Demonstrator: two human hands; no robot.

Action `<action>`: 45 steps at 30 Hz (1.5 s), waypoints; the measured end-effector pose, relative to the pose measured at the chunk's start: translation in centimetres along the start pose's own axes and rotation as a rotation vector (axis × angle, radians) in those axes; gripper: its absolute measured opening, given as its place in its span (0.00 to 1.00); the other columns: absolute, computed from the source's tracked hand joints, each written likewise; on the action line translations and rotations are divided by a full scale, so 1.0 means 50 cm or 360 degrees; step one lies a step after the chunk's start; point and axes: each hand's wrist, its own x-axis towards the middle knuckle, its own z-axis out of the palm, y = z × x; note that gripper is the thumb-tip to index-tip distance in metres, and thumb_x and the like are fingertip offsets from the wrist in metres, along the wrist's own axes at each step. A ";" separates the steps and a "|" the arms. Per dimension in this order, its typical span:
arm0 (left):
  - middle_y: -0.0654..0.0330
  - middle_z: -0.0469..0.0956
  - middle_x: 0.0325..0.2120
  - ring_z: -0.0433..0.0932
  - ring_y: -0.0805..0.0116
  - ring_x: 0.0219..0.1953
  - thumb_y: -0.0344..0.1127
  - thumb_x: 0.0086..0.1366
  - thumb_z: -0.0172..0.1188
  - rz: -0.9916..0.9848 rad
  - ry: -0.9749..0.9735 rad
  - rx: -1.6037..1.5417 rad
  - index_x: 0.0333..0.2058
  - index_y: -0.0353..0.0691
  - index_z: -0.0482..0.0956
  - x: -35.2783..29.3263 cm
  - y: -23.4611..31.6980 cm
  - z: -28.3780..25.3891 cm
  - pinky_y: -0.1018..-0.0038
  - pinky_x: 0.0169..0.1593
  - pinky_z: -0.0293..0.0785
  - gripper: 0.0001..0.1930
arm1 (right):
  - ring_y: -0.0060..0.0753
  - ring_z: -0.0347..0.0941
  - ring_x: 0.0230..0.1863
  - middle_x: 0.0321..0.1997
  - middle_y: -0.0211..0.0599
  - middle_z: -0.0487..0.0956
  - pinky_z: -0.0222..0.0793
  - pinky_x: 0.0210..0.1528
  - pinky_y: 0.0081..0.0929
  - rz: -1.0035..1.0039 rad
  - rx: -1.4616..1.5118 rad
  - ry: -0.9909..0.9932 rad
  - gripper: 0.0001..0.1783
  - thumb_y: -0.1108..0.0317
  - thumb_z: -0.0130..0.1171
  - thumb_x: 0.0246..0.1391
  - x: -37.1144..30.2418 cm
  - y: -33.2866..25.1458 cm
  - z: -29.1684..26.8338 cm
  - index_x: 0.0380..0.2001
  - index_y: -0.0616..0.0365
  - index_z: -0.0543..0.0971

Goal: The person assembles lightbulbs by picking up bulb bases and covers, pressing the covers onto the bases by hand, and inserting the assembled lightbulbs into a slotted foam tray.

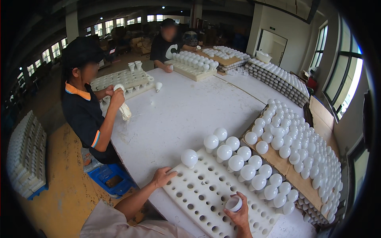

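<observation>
My right hand (pixel 240 217) is closed around a white cup-shaped lamp housing (pixel 233 204), its open mouth facing up, over the near part of a white foam tray (pixel 190 194). Rows of round holes cover this tray. At its left edge my left hand (pixel 162 177) touches the rim with fingers stretched out, holding nothing. White bulbs (pixel 224 152) stand in rows along the tray's far right side. One single bulb (pixel 189 158) sits at its far left corner, just beyond my left hand.
Many bulbs on cardboard (pixel 274 152) top a stack at right. Across the white table (pixel 170 115), one person at left handles a white cloth or glove (pixel 125 112); another works beside a bulb tray (pixel 194 73). A blue crate (pixel 107 178) stands on the floor, left of the table.
</observation>
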 end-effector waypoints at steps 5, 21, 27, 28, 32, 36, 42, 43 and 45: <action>0.55 0.81 0.28 0.79 0.69 0.30 0.51 0.58 0.61 0.0003 -0.0004 -0.0007 0.39 0.34 0.81 0.004 -0.006 0.000 0.72 0.36 0.74 0.23 | 0.34 0.73 0.45 0.48 0.42 0.74 0.70 0.49 0.31 0.0024 0.0022 -0.0007 0.50 0.69 0.78 0.29 0.002 -0.005 0.002 0.57 0.61 0.63; 0.55 0.81 0.29 0.78 0.69 0.32 0.50 0.59 0.60 -0.0034 0.0011 -0.0074 0.39 0.33 0.81 -0.004 -0.014 0.003 0.73 0.38 0.73 0.22 | 0.39 0.74 0.44 0.47 0.44 0.75 0.71 0.48 0.33 -0.0035 -0.0112 -0.0011 0.49 0.66 0.78 0.29 -0.003 0.005 0.000 0.57 0.59 0.63; 0.54 0.79 0.41 0.78 0.67 0.45 0.31 0.68 0.49 0.0243 0.0380 -0.0669 0.49 0.31 0.74 0.031 -0.080 -0.010 0.74 0.49 0.73 0.15 | 0.33 0.71 0.47 0.52 0.39 0.71 0.68 0.51 0.30 0.0078 -0.0001 -0.0013 0.49 0.69 0.74 0.29 -0.001 -0.005 -0.001 0.59 0.56 0.62; 0.54 0.78 0.45 0.76 0.66 0.49 0.27 0.67 0.46 0.0320 0.0497 -0.0550 0.51 0.31 0.72 0.043 -0.081 -0.026 0.73 0.52 0.72 0.15 | 0.33 0.71 0.47 0.52 0.39 0.71 0.68 0.51 0.30 0.0099 -0.0006 -0.0018 0.49 0.69 0.74 0.29 0.002 -0.004 0.000 0.59 0.56 0.62; 0.49 0.68 0.58 0.67 0.58 0.61 0.12 0.52 0.40 0.0529 0.0788 0.0190 0.58 0.36 0.66 0.125 -0.065 -0.117 0.67 0.61 0.65 0.32 | 0.33 0.70 0.48 0.52 0.38 0.71 0.68 0.52 0.31 0.0137 0.0009 -0.0014 0.49 0.69 0.74 0.29 0.014 -0.008 0.002 0.59 0.56 0.63; 0.48 0.58 0.65 0.56 0.53 0.67 0.11 0.48 0.41 0.0702 0.0276 0.0759 0.64 0.40 0.58 0.217 -0.025 -0.160 0.63 0.67 0.56 0.40 | 0.35 0.73 0.46 0.48 0.41 0.74 0.69 0.51 0.32 0.0072 -0.0051 0.0007 0.49 0.70 0.76 0.29 0.019 -0.011 0.001 0.58 0.58 0.63; 0.51 0.53 0.66 0.49 0.54 0.69 0.32 0.53 0.63 0.0693 -0.0654 0.1360 0.62 0.43 0.61 0.342 0.026 -0.061 0.60 0.68 0.52 0.36 | 0.34 0.72 0.47 0.49 0.41 0.74 0.68 0.51 0.32 0.0132 -0.0010 0.0056 0.49 0.69 0.77 0.29 0.003 0.001 0.002 0.58 0.59 0.64; 0.47 0.58 0.64 0.57 0.52 0.66 0.44 0.47 0.70 0.0770 -0.0586 0.1360 0.57 0.41 0.67 0.356 0.025 -0.051 0.62 0.66 0.58 0.38 | 0.34 0.72 0.47 0.49 0.41 0.74 0.68 0.52 0.31 0.0121 0.0032 0.0062 0.49 0.69 0.78 0.29 0.001 0.007 0.003 0.58 0.59 0.64; 0.46 0.60 0.63 0.60 0.52 0.64 0.44 0.47 0.70 0.0669 -0.0577 0.1224 0.54 0.39 0.70 0.368 0.035 -0.035 0.63 0.65 0.60 0.36 | 0.34 0.72 0.47 0.49 0.41 0.74 0.68 0.52 0.32 0.0101 0.0020 0.0070 0.50 0.69 0.78 0.29 -0.003 0.012 0.002 0.58 0.59 0.63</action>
